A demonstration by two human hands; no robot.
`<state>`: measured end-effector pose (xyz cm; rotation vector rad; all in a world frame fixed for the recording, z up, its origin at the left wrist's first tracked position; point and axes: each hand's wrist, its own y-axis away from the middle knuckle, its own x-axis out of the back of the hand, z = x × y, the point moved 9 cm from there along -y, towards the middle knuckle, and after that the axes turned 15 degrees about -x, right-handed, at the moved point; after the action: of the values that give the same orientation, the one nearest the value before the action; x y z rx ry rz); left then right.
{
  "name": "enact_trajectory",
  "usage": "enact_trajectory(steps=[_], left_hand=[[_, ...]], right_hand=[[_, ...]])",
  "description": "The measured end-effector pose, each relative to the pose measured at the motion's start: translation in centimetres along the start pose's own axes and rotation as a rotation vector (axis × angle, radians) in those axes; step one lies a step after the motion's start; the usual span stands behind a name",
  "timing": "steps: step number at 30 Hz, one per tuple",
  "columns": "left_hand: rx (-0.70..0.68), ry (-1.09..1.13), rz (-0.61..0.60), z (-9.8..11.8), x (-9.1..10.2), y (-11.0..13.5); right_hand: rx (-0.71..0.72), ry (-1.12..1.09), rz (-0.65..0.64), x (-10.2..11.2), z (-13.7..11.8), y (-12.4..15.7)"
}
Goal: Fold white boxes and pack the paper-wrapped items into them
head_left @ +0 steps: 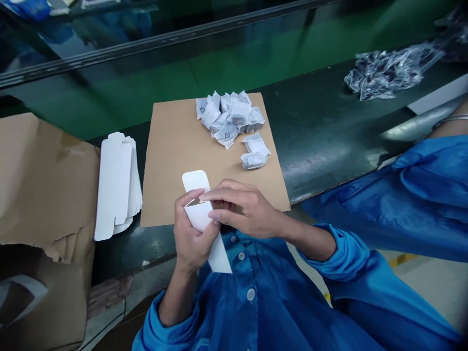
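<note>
A slim white carton [200,215] stands tilted in front of my body, its top end open and a long flap raised at the far side. My left hand [192,239] is wrapped round the carton from the left, thumb on its near face. At the carton's open top, my right hand [244,204] touches the edge with its fingertips, thumb and fingers closed in on the rim. Beyond my hands, a pile of small white wrapped packets [230,114] lies on a brown cardboard sheet [168,146]. Two more packets [255,151] sit nearer to me.
Flat white cartons [119,183] are stacked left of the sheet. A large torn cardboard box [47,185] stands at the far left. Clear plastic bags [391,73] lie on the dark green bench [314,126] at right. A co-worker's blue sleeve [420,190] reaches in there.
</note>
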<state>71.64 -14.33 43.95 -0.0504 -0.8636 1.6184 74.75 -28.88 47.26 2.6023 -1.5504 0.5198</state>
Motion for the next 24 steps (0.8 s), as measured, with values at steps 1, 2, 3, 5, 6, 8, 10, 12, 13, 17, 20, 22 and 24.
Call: enact_trajectory(steps=[1, 2, 3, 5, 6, 8, 10, 12, 13, 17, 20, 22, 24], left_hand=[[0.014, 0.017, -0.033, -0.1, -0.2, 0.2], [0.045, 0.041, -0.079, -0.4, -0.5, 0.5], [0.082, 0.06, -0.13, -0.8, -0.9, 0.7], [0.13, 0.06, -0.212, -1.2, -1.5, 1.1], [0.128, 0.037, -0.238, -1.2, -1.7, 1.1], [0.087, -0.027, -0.259, -0.8, -1.6, 0.7], [0.042, -0.079, -0.263, -0.4, -1.6, 0.2], [0.018, -0.108, -0.261, -0.2, -1.6, 0.0], [0.008, -0.115, -0.25, -0.2, -1.6, 0.0], [-0.051, -0.063, -0.088, 0.3, -1.1, 0.4], [-0.039, 0.011, -0.06, 0.3, -1.3, 0.7], [-0.037, -0.036, -0.141, 0.3, -1.7, 0.7], [-0.064, -0.105, -0.224, 0.5, -1.9, 0.6]], right_hand=[[-0.018, -0.05, -0.024, 0.2, 0.3, -0.5], [-0.061, -0.112, -0.007, 0.7, 1.0, -1.1], [-0.119, -0.192, 0.036, 1.4, 1.7, -1.7], [-0.263, -0.372, 0.108, 2.4, 3.6, -2.6], [-0.333, -0.447, 0.093, 2.3, 4.4, -3.1], [-0.428, -0.534, -0.052, 0.9, 5.0, -3.8], [-0.446, -0.543, -0.201, -0.7, 4.6, -4.0], [-0.418, -0.524, -0.24, -1.2, 3.9, -3.9], [-0.405, -0.512, -0.243, -1.4, 3.6, -3.8], [-0.369, -0.524, -0.196, -1.3, 3.2, -3.5], [-0.352, -0.466, -0.178, -1.3, 3.1, -3.4], [-0.342, -0.376, -0.177, -1.3, 3.0, -3.1], [-0.295, -0.319, -0.17, -1.4, 2.7, -2.8]])
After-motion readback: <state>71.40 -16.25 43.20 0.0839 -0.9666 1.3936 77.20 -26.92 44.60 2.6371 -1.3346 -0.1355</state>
